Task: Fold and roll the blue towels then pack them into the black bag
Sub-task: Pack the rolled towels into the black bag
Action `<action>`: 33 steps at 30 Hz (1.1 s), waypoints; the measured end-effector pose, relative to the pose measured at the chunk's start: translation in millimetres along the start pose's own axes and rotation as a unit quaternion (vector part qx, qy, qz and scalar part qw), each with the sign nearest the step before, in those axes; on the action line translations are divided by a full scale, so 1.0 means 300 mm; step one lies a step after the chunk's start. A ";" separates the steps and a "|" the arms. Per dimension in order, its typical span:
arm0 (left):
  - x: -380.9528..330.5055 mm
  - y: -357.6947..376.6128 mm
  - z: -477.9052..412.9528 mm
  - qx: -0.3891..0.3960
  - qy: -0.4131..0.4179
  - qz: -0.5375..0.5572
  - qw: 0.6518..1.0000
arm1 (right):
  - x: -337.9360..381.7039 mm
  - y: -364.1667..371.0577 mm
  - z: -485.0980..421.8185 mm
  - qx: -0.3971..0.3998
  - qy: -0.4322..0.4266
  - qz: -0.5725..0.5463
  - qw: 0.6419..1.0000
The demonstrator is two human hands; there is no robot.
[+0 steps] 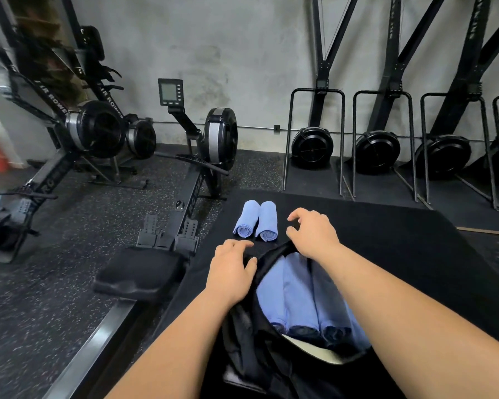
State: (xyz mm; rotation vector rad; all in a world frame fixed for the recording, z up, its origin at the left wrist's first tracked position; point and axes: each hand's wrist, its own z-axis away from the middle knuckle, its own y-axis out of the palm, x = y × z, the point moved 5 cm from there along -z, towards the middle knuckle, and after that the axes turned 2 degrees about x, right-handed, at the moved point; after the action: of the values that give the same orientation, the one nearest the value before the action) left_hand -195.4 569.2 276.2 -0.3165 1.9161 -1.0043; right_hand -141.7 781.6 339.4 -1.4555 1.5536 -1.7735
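Left hand (pixel 232 272) pinching the black bag (pixel 251 344) rim, right hand (pixel 314 236) grip unclear: hold the mouth wide for the two rolled towels (pixel 244 217) just beyond your fingers.

Rowers (pixel 219 136), concrete wall (pixel 242 53) (speckled floor (pixel 69 240))

bag (pixel 242 326) mouth open, 3 rolls (pixel 297 289) inside | mat (pixel 401 254) R of 2 rolls (pixel 255 221) free | rower (pixel 140 273) blocks L
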 end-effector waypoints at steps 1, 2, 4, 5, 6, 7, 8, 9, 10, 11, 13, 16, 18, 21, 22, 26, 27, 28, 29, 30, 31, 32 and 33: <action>0.016 0.001 -0.015 0.001 -0.006 0.000 1.000 | 0.008 0.019 -0.021 0.009 -0.005 0.012 1.000; 0.039 0.006 -0.033 0.002 -0.015 0.000 1.000 | 0.014 0.045 -0.046 0.017 -0.009 0.023 1.000; 0.080 0.021 -0.067 0.005 -0.029 0.001 1.000 | 0.022 0.091 -0.091 0.032 -0.018 0.042 0.998; 0.098 0.029 -0.081 0.009 -0.034 0.000 0.999 | 0.024 0.110 -0.113 0.039 -0.020 0.049 0.998; 0.114 0.039 -0.096 0.014 -0.039 0.001 0.999 | 0.027 0.127 -0.136 0.048 -0.023 0.054 0.997; 0.135 0.056 -0.116 0.022 -0.043 0.006 0.999 | 0.030 0.149 -0.168 0.058 -0.027 0.058 0.996; 0.148 0.071 -0.130 0.028 -0.047 0.021 0.998 | 0.033 0.164 -0.195 0.071 -0.030 0.064 0.995; 0.166 0.089 -0.148 0.034 -0.055 0.043 0.997 | 0.037 0.186 -0.229 0.089 -0.034 0.073 0.993; 0.180 0.104 -0.161 0.038 -0.064 0.068 0.995 | 0.041 0.203 -0.254 0.111 -0.034 0.084 0.990; 0.193 0.119 -0.172 0.041 -0.072 0.089 0.993 | 0.047 0.219 -0.276 0.133 -0.032 0.094 0.986; 0.218 0.158 -0.180 0.048 -0.084 0.110 0.989 | 0.055 0.263 -0.317 0.175 -0.028 0.111 0.978; 0.244 0.210 -0.160 0.048 -0.100 0.124 0.986 | 0.056 0.342 -0.350 0.221 -0.030 0.134 0.965; 0.257 0.233 -0.148 0.033 -0.111 0.122 0.986 | 0.040 0.400 -0.362 0.245 -0.024 0.142 0.959; 0.273 0.249 -0.148 0.015 -0.132 0.126 0.983 | 0.005 0.474 -0.364 0.278 -0.010 0.141 0.950; 0.278 0.255 -0.150 0.013 -0.134 0.122 0.983 | -0.004 0.490 -0.365 0.280 -0.006 0.138 0.950; 0.280 0.262 -0.159 0.023 -0.131 0.102 0.986 | -0.013 0.488 -0.376 0.238 -0.005 0.127 0.963; 0.279 0.259 -0.160 0.027 -0.133 0.102 0.985 | -0.012 0.478 -0.376 0.227 -0.007 0.126 0.966; 0.279 0.258 -0.161 0.032 -0.136 0.107 0.984 | -0.011 0.467 -0.376 0.214 -0.010 0.123 0.969; 0.279 0.254 -0.160 0.039 -0.142 0.117 0.982 | -0.007 0.449 -0.371 0.200 -0.015 0.118 0.972; 0.278 0.248 -0.159 0.049 -0.149 0.131 0.979 | -0.004 0.435 -0.368 0.187 -0.021 0.112 0.976; 0.280 0.245 -0.159 0.061 -0.157 0.151 0.974 | 0.001 0.419 -0.361 0.175 -0.029 0.108 0.978; 0.275 0.233 -0.158 0.072 -0.164 0.174 0.968 | 0.007 0.396 -0.351 0.164 -0.037 0.103 0.980; 0.270 0.222 -0.155 0.081 -0.175 0.200 0.961 | 0.013 0.376 -0.339 0.155 -0.044 0.098 0.982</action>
State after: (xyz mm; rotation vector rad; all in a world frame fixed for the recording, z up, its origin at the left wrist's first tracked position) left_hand -266.1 588.7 187.9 -0.0059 1.4872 -0.7671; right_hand -268.0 793.2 255.7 -1.1727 1.2610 -1.7193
